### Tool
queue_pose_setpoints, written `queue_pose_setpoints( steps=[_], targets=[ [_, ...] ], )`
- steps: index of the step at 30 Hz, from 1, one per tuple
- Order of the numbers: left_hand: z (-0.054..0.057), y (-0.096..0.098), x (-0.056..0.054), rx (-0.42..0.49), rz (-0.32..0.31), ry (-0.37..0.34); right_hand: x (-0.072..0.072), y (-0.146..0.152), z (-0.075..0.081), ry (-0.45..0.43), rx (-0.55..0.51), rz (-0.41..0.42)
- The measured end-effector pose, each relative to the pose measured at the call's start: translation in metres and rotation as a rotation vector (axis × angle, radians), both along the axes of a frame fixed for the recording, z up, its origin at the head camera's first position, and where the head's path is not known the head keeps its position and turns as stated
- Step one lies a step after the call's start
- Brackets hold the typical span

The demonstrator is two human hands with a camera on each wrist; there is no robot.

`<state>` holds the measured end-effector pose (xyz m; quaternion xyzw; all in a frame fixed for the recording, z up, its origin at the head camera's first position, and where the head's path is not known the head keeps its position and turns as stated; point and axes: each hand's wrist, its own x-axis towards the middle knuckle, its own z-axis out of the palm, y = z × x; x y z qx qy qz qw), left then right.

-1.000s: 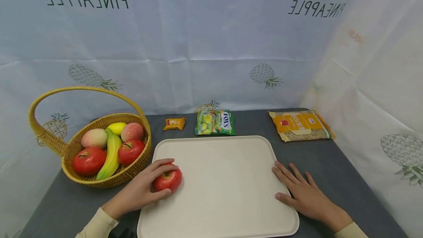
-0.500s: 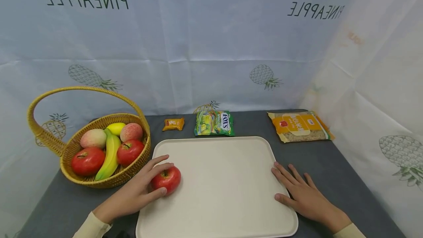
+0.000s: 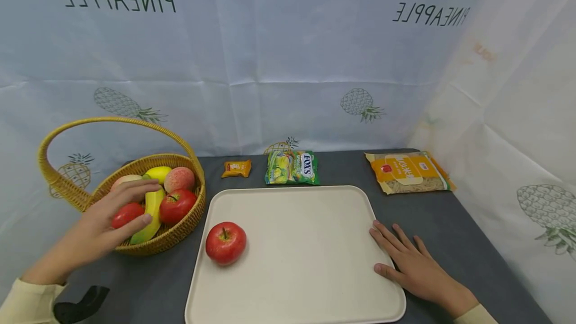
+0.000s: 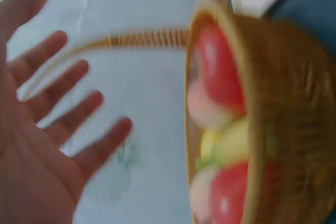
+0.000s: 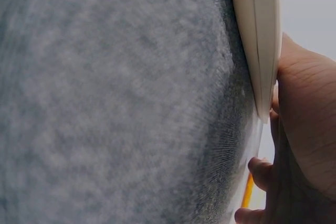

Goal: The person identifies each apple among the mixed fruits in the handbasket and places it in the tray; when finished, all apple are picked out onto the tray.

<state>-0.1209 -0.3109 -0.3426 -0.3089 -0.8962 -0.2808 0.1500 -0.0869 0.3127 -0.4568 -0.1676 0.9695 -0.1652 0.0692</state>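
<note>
My left hand (image 3: 105,221) is over the front left of the wicker basket (image 3: 180,231), its fingers spread and holding nothing. In the left wrist view that hand (image 4: 47,124) shows an empty palm beside the basket's rim. Inside the basket lie a banana (image 3: 153,209), red apples (image 3: 177,207), peaches (image 3: 180,179) and a yellow fruit (image 3: 158,174); the hand partly hides one apple and one peach. One red apple (image 3: 226,244) sits on the left side of the cream tray (image 3: 306,254). My right hand (image 3: 411,264) rests with straight fingers on the tray's right edge.
Behind the tray are a small orange packet (image 3: 236,168) and a green FOX'S candy bag (image 3: 292,167). A yellow bag of grain (image 3: 408,172) lies at the back right. The basket's tall handle (image 3: 112,120) arches above it. A pineapple-print curtain (image 3: 288,64) hangs behind the table.
My left hand has let go of the apple on the tray and moved left and up to above the basket. The right hand stays at the tray's edge.
</note>
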Motion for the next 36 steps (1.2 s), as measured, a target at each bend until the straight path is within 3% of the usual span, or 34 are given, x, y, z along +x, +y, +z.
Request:
queue_pose_setpoints(
  steps=[3, 7, 11, 15, 19, 26, 36],
  targets=[
    [-0.007, -0.029, -0.006, -0.044, 0.071, -0.025, 0.0, 0.0, 0.001, 0.003, -0.004, 0.003],
    [-0.019, -0.057, -0.012, -0.117, 0.18, -0.129, 0.001, -0.001, 0.001, 0.004, -0.006, 0.007],
    [-0.029, -0.069, -0.017, -0.183, 0.268, -0.264, 0.002, 0.0, 0.001, 0.008, -0.007, 0.007],
    [-0.037, -0.074, -0.021, -0.251, 0.307, -0.315, 0.002, -0.001, 0.001, 0.006, -0.007, 0.005],
    [-0.044, -0.077, -0.025, -0.282, 0.283, -0.322, 0.001, 0.0, 0.0, 0.005, -0.003, 0.006],
    [-0.054, -0.078, -0.033, -0.268, 0.2, -0.213, 0.002, 0.001, -0.003, 0.011, -0.01, 0.005],
    [-0.058, -0.077, -0.035, -0.275, 0.192, -0.174, 0.002, 0.001, -0.002, 0.014, -0.007, 0.003]
  ],
)
